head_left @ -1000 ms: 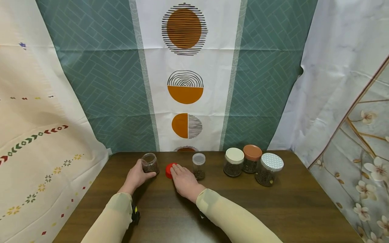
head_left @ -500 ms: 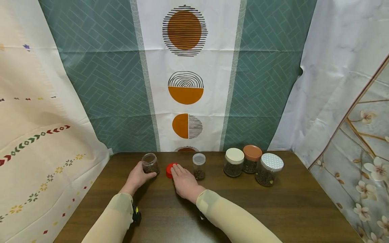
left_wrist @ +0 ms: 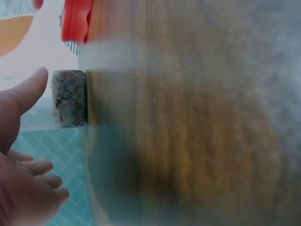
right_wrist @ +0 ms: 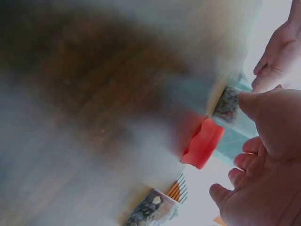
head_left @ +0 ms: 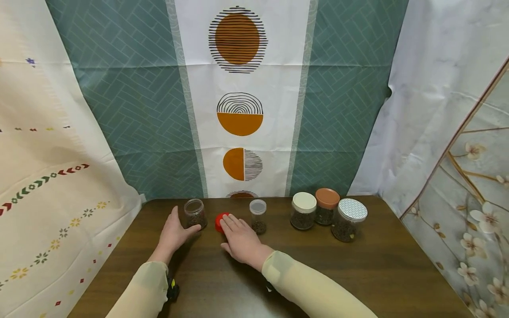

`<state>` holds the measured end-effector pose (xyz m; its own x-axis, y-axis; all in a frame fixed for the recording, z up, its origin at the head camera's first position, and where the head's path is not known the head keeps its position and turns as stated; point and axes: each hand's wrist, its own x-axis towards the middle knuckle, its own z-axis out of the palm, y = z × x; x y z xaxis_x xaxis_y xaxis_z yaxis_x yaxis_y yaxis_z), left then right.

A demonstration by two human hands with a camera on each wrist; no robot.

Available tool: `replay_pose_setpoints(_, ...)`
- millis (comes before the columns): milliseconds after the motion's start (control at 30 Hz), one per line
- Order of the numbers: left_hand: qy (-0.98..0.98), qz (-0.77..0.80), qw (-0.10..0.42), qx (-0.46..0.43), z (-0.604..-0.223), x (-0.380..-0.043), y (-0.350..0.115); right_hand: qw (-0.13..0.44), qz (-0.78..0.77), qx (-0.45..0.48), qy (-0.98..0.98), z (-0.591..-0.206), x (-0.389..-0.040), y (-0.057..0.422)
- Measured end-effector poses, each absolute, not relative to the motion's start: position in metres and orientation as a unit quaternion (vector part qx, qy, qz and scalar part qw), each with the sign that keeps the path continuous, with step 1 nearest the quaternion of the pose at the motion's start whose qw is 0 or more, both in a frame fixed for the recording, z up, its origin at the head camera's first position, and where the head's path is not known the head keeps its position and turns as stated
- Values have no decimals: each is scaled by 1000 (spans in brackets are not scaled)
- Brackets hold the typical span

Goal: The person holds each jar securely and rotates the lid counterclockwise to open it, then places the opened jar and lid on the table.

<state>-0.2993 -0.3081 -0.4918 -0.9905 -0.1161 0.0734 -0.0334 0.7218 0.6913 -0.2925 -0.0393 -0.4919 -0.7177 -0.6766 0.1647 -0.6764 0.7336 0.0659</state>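
A small clear jar (head_left: 195,216) without a lid stands upright at the back left of the table, partly filled with dark, coarse bits. Beside it, my left hand (head_left: 174,233) has its fingers spread apart from the glass, the thumb pointing at the jar's near side. In the left wrist view a gap shows between that thumb and the jar (left_wrist: 69,99). To the jar's right lies a red lid (head_left: 220,222) with a wavy edge. My right hand (head_left: 241,242) has its extended fingertips at the lid, overlapping it, and its thumb held out to the side.
A slim clear jar (head_left: 258,217) with a pale lid stands just beyond my right hand. Farther right are grouped a cream-lidded jar (head_left: 303,212), an orange-lidded jar (head_left: 327,206) and a jar with a patterned white lid (head_left: 348,221). Patterned cloth hangs behind the brown table (head_left: 318,274).
My left hand has let go of the open jar and drawn back left, its fingers straightened. My right thumb has spread outward, while the fingers stay at the red lid.
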Motion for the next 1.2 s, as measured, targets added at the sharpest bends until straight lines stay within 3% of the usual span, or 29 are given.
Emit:
replay_pose_setpoints(500,-942,-297,157,-27,-476,-272,-281,95,49,396,-912,-484,-261,3)
replay_pose_setpoints(700,-948,-270,163,-44,-469,-263,-269,70,62,390,-916,-476,-247,26)
replay_pose_setpoints(1200,-950,-223,192,-102,-467,-254,-229,71,99,396,-910,-482,-239,71)
